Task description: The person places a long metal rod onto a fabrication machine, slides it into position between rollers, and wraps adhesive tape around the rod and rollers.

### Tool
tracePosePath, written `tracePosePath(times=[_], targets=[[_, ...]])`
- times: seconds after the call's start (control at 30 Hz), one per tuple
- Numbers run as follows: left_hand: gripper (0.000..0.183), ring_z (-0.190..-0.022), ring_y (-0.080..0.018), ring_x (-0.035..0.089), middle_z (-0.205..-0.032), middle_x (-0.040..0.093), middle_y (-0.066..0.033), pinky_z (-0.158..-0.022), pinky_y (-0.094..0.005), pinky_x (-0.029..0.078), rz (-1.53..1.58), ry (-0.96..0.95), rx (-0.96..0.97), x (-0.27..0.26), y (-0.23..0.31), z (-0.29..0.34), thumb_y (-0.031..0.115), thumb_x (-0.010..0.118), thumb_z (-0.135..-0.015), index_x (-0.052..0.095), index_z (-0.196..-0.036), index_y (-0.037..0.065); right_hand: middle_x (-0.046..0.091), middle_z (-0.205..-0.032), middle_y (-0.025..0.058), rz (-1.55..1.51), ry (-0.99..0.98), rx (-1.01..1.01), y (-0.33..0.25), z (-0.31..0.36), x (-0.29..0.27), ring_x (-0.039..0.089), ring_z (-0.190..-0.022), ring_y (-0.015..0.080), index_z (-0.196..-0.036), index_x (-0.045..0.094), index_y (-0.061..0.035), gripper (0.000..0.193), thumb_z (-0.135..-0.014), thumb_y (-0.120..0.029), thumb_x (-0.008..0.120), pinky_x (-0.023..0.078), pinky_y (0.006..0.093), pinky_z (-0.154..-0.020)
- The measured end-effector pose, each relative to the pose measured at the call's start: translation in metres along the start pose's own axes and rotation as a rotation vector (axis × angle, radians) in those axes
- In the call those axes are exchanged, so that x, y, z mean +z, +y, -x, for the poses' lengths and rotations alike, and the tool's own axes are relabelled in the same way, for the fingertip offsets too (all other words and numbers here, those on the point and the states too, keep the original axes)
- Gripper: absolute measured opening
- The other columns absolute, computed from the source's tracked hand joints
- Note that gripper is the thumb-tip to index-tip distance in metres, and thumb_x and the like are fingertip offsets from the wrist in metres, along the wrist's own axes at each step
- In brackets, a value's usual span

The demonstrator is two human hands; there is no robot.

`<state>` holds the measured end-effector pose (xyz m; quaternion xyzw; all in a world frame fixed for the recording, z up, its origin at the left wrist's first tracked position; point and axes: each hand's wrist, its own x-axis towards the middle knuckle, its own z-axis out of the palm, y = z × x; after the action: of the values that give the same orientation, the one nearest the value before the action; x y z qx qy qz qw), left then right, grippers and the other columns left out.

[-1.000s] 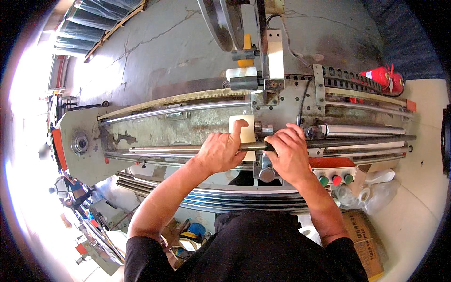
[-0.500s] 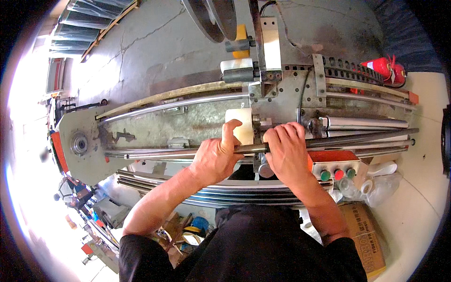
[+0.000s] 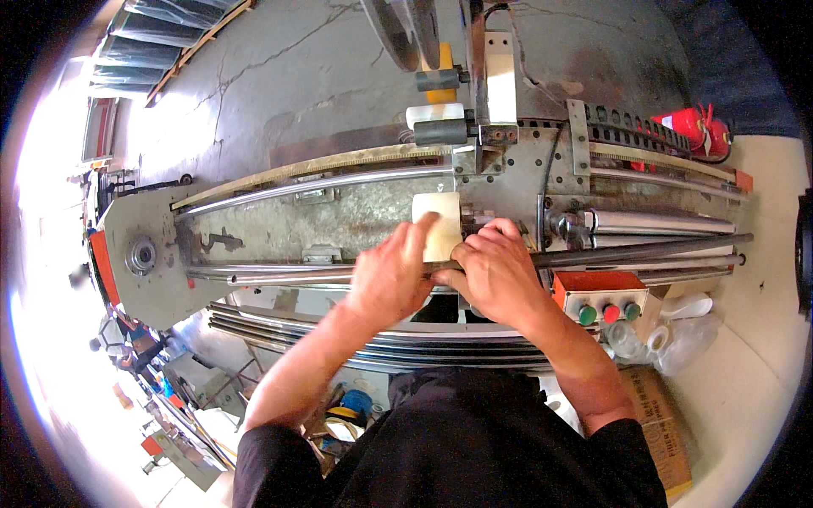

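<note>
A long rod, dark along its right part [image 3: 635, 253] and shiny steel toward the left [image 3: 296, 278], lies lengthwise across the machine in front of me. My left hand [image 3: 391, 271] is closed round its middle, the index finger reaching up against a white roller [image 3: 439, 241]. Close beside it, my right hand [image 3: 498, 269] wraps the dark part from above, its thumb toward the left hand. Both hands look slightly blurred, and the stretch of rod beneath the fingers is mostly hidden.
A box with green and red buttons [image 3: 600, 303] sits right of my right forearm. Several metal bars [image 3: 423, 345] lie nearer my body. Beyond stands a steel carriage [image 3: 525, 161] with rollers. Fire extinguishers [image 3: 690, 129] and a cardboard box [image 3: 656, 423] are at the right.
My right hand has slid left along the rod, close to the left hand. The left index finger has come down onto the white roller. The carriage and its rollers sit slightly farther right.
</note>
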<state>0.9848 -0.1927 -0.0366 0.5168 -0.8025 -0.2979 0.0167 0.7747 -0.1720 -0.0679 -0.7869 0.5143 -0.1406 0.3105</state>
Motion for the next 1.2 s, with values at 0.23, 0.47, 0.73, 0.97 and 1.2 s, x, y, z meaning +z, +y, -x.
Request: tracePosePath(times=[0.23,0.47,0.73,0.97,1.2], targets=[[0.043,-0.090,-0.0402,0.072,-0.092,0.076,-0.0166,-0.082,-0.0500,0.057,0.090,-0.584,-0.017,-0.036,-0.078,-0.011,0.049,0.058,-0.110,0.071,-0.111,0.008,0.068,-0.097,0.0089,0.094,0.318,-0.022,-0.003,0.008,0.030,0.065,-0.102,0.0315,-0.102,0.069,-0.0057,0.044,-0.086,-0.043,0.086,0.041,0.0519,-0.106],[0.031,-0.095,-0.0427,0.071,-0.097,0.073,-0.0162,-0.085,-0.0532,0.055,-0.054,-0.155,-0.002,-0.014,-0.073,0.001,0.034,0.077,-0.098,0.067,-0.109,0.007,0.068,-0.137,0.0167,0.089,0.269,0.123,0.028,0.020,-0.002,0.062,-0.131,0.0326,-0.145,0.061,-0.0037,0.068,-0.093,-0.041,0.081,0.033,0.0544,-0.125],[0.036,-0.101,-0.0347,0.064,-0.101,0.063,-0.0108,-0.089,-0.0490,0.048,-0.259,0.141,0.105,0.018,-0.079,-0.006,0.011,0.084,-0.077,0.057,-0.101,0.008,0.073,-0.118,0.0168,0.276,0.018,0.047,0.096,0.055,-0.051,0.064,-0.119,0.0353,-0.122,0.070,0.0001,0.037,-0.101,-0.030,0.072,0.037,0.0525,-0.118],[0.065,-0.130,-0.0416,0.057,-0.135,0.059,-0.0223,-0.112,-0.0546,0.045,-0.150,0.189,0.093,0.019,-0.055,-0.006,0.012,0.077,-0.074,0.056,-0.135,0.002,0.069,-0.105,0.0132,0.239,0.193,-0.043,0.102,0.054,-0.036,0.063,-0.108,0.0346,-0.107,0.069,-0.0032,0.033,-0.084,-0.022,0.084,0.042,0.0517,-0.108],[0.106,-0.165,-0.0393,0.026,-0.176,0.027,-0.0262,-0.135,-0.0515,0.020,-0.351,0.069,0.184,0.076,-0.025,0.001,0.042,0.083,-0.087,0.032,-0.166,-0.006,0.063,-0.113,0.0111,0.396,0.414,-0.023,0.116,0.062,0.007,0.061,-0.115,0.0350,-0.109,0.068,-0.0088,0.041,-0.076,-0.017,0.090,0.041,0.0547,-0.109]])
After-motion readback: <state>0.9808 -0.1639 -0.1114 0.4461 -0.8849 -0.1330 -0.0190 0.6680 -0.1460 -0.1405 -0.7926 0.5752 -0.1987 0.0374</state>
